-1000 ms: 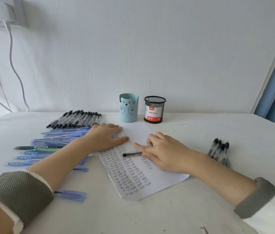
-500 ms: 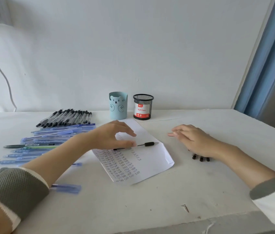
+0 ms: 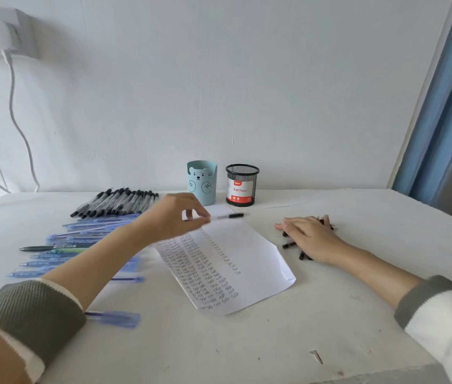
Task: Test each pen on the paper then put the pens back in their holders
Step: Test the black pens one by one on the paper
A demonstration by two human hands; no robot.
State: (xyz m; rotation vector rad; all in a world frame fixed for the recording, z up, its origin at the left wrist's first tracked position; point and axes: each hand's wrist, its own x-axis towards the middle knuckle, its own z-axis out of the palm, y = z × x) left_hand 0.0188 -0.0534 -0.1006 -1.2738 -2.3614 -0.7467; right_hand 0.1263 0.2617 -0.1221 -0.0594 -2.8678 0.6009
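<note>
1. My left hand [image 3: 175, 218] is lifted over the far end of the paper [image 3: 235, 261]. Its curled fingers pinch one pen [image 3: 229, 216], which sticks out level to the right with its black end outward. The hand is blurred.
2. My right hand [image 3: 312, 236] lies flat with straight fingers on a cluster of black pens [image 3: 290, 245], on the table [image 3: 357, 314] right of the paper.
3. The paper lies slanted between my arms, with rows of handwriting down its left part.
4. By the far wall stand a blue bear holder [image 3: 202, 187] and, just to its right, a black mesh holder [image 3: 242, 187].
5. On the left lie a row of black pens [image 3: 116, 203], blue pens [image 3: 89, 235] nearer, and a green pen [image 3: 53, 248] among them.
</note>
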